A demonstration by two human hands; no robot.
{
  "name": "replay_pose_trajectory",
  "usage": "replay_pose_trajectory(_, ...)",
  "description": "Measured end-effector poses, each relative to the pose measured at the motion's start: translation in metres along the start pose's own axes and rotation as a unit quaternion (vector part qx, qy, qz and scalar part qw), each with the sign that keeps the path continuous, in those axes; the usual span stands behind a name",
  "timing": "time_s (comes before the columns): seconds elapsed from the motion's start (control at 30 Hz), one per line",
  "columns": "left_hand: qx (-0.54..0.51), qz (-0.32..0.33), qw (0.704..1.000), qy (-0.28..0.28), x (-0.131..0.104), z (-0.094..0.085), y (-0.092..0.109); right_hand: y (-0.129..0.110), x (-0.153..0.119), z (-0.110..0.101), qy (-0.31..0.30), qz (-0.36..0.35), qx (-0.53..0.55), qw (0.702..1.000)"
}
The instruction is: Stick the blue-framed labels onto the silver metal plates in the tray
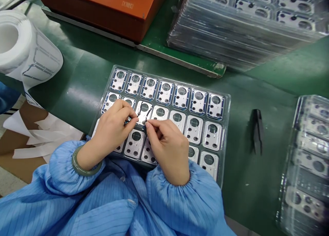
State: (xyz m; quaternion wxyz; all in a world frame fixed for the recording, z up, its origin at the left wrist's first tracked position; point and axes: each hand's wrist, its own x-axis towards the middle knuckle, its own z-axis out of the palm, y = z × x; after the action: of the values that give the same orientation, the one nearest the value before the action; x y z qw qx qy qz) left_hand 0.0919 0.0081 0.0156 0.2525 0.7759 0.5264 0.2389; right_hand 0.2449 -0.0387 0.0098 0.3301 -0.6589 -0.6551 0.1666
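Observation:
A clear plastic tray (227, 126) holds rows of silver metal plates, each with a large round hole and smaller holes. Over one plate (140, 118) in the second row, my left hand (113, 126) and my right hand (168, 143) each pinch an end of a thin dark adhesive gasket (148, 113). The gasket is narrow, and my fingertips partly hide it. Dark blue edging shows on the plates of the far row, such as this edged plate (166, 92), and on those at the left of the second row. Plates nearer me look bare silver.
Black tweezers (257, 131) lie right of the tray. A roll of white backing with gasket outlines (43, 59) stands at left, above discarded paper strips (43, 136). Behind are an orange box (102, 13) and stacked trays (231, 33). Another tray (290, 160) sits far right.

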Motion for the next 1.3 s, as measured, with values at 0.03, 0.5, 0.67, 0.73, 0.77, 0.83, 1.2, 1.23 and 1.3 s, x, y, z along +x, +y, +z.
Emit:
replay_pose_trajectory(0.03, 0.001, 0.0, 1.0, -0.001, 0.0, -0.0001, 0.0, 0.0, 0.0, 0.0, 0.0, 0.0, -0.001, 1.0)
replay_pose_trajectory(0.5, -0.002, 0.015, 1.0, -0.015, -0.001, -0.0027, -0.0029, -0.0008, 0.0002, -0.0002, 0.005, 0.028, 0.03, 0.999)
replay_pose_trajectory(0.67, -0.001, 0.026, 1.0, -0.014, -0.0006, -0.0032, -0.0024, -0.0008, 0.0011, 0.001, -0.006, 0.035, 0.011, 0.999)
replay_pose_trajectory(0.73, -0.001, 0.025, 1.0, -0.015, -0.0001, -0.0036, -0.0019, -0.0014, 0.0015, 0.0021, -0.006, 0.032, -0.015, 0.999)
replay_pose_trajectory(0.77, 0.0, 0.023, 1.0, -0.016, 0.0001, -0.0037, -0.0018, -0.0018, 0.0016, 0.0027, -0.005, 0.03, -0.026, 0.999)
replay_pose_trajectory(0.83, 0.001, 0.019, 1.0, -0.019, 0.0002, -0.0035, -0.0018, -0.0026, 0.0016, 0.0035, -0.002, 0.031, -0.035, 0.999)
replay_pose_trajectory(1.2, -0.077, 0.074, 0.994, 0.029, -0.0031, -0.0032, -0.0034, -0.0055, -0.0048, 0.0012, 0.038, 0.088, 0.191, 0.977)
replay_pose_trajectory(1.23, -0.078, 0.083, 0.993, 0.036, -0.0031, -0.0036, -0.0028, -0.0056, -0.0054, 0.0009, 0.046, 0.087, 0.198, 0.975)
replay_pose_trajectory(1.3, -0.08, 0.105, 0.99, 0.055, -0.0033, -0.0038, -0.0015, -0.0055, -0.0068, 0.0005, 0.073, 0.075, 0.194, 0.975)
